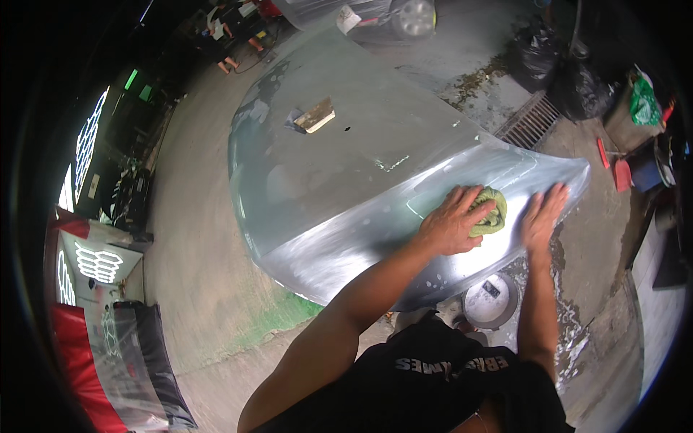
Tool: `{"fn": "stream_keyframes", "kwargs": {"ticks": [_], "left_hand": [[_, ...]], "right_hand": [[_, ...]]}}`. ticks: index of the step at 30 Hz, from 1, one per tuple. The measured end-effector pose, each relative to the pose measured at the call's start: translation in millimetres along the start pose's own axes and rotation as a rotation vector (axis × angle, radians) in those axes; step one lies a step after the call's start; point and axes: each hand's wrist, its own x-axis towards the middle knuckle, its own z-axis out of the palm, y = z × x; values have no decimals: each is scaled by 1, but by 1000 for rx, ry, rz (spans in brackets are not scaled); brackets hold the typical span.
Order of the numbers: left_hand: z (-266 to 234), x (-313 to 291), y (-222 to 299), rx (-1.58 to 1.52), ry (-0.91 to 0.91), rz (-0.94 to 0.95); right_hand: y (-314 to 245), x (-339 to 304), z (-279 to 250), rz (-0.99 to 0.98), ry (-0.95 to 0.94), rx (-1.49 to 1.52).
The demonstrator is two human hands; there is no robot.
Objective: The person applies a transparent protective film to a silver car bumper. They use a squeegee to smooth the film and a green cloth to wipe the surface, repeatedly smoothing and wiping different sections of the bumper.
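A grey car hood [346,173], patchy with bare metal along its near edge, lies in front of me. My left hand [453,222] grips a folded green cloth [491,213] and presses it against the hood's shiny near side. To its right, my right hand [543,215] rests on the panel close to the pointed right corner, fingers stretched out and holding nothing. Farther up the hood sits a sanding block [315,115] with a dark sheet beside it. Wet streaks and droplets show on the metal.
Below the hood's near edge stands a round bucket [489,302] on wet, foamy concrete. Black garbage bags [581,90] and a floor grate [529,121] lie beyond the right corner, near a red dustpan [622,175]. Another person [220,36] is at the far left.
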Motion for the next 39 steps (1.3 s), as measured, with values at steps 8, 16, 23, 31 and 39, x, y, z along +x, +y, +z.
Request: {"fn": "stream_keyframes", "kwargs": {"ticks": [8,16,23,31,39], "left_hand": [[1,9,4,-19,-26,-37],[14,-9,-10,-159,110,-22],[4,16,2,-120,39,-19],[14,-14,-4,-56,-21,-123],[-6,37,13,-73,19,4]], "right_hand": [[51,94,-7,124,7,-9],[-75,-68,-25,-213,-321,-3],[125,127,3,63,152,-33],[-70,-52,-14,-116,-245,-23],[120,93,20,-160,188,-313]]}}
